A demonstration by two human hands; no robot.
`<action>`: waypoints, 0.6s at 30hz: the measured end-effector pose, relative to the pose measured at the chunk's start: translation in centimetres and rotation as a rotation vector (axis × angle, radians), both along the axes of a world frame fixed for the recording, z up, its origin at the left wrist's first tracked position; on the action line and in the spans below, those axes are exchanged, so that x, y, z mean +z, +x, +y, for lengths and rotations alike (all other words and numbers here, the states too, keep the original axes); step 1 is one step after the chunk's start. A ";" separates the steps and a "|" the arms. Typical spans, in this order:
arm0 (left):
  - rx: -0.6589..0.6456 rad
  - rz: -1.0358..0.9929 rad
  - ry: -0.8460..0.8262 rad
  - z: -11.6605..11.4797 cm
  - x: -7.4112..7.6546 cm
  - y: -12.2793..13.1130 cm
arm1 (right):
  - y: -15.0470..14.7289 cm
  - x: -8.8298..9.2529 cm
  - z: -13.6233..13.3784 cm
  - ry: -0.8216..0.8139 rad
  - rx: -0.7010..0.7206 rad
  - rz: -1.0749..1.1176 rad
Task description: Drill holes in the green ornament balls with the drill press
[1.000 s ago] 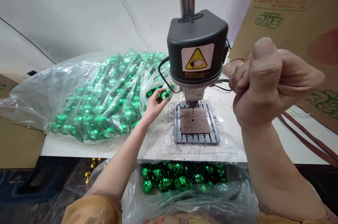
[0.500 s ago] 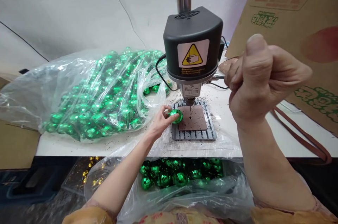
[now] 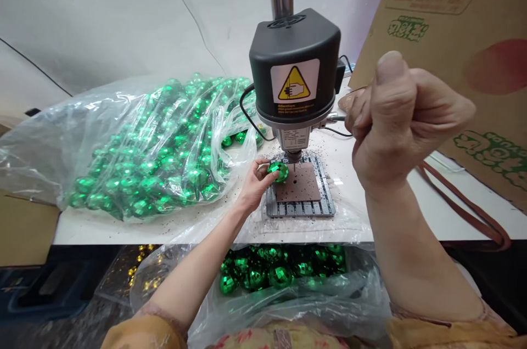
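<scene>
Between the thumb and fingers of my left hand point(image 3: 257, 184) is a shiny green faceted ball point(image 3: 279, 172). It is just left of the thin drill bit of a black bench drill press point(image 3: 294, 72), above the left edge of a brown board point(image 3: 302, 187) with a dark hole in it. The board lies on the slotted metal base point(image 3: 329, 207). My right hand point(image 3: 399, 118) is raised in a fist at the right of the drill head, closed around the metal lever point(image 3: 338, 118); most of the lever is hidden inside the hand.
A clear plastic bag point(image 3: 144, 157) full of green balls lies on the white table point(image 3: 102, 228) at left. More green balls point(image 3: 280, 275) sit in an open bag below the front edge. A cardboard box point(image 3: 436, 52) stands at right, near a brown strap point(image 3: 465, 206). Dark shavings dot the base.
My left hand has brought the green ball slightly up and right, closer to the drill bit. My right hand keeps its grip on the lever. The whole view has shifted a little.
</scene>
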State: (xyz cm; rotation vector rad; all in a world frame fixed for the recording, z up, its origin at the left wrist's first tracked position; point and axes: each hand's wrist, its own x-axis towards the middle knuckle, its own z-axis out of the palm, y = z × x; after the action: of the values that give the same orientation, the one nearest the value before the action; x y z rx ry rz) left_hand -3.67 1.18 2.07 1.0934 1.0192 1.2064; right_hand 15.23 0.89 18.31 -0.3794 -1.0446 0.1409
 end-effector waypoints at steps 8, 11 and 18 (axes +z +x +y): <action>-0.077 0.032 0.081 0.7 -0.9 1.3 | -0.2 0.2 -0.6 -0.020 -0.002 -0.015; -0.119 0.034 0.092 0.8 -1.1 1.6 | -0.2 0.2 -0.7 -0.078 -0.046 -0.032; -0.203 0.145 0.183 1.0 -1.8 1.7 | -0.4 0.3 -0.7 -0.035 -0.009 0.001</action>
State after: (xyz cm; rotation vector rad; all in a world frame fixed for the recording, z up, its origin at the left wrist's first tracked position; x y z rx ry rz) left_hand -1.99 2.22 0.31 1.4098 0.8950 1.0827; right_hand 14.79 0.21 18.56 -0.4158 -1.0407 0.1511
